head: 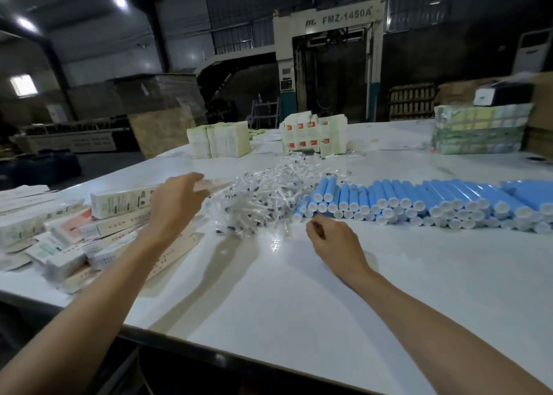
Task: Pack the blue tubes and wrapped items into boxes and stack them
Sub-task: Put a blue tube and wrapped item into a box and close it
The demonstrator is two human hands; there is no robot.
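Now gripping a carton [119,204] in left hand [175,206], end aimed at the heap of wrapped items [263,197], probably for loading; resting right hand [335,240] loosely curled, seemingly empty, near blue tubes [419,200] laid caps-forward.

White table [299,290] under tubes [419,203], boxes [89,224]

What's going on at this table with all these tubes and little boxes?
A person is packing at a white table. Their left hand reaches over a long box beside the pile of wrapped items; whether it grips anything is hidden. Their right hand hovers loosely curled, seemingly empty, just in front of the rows of blue tubes. More scattered boxes lie at the left.
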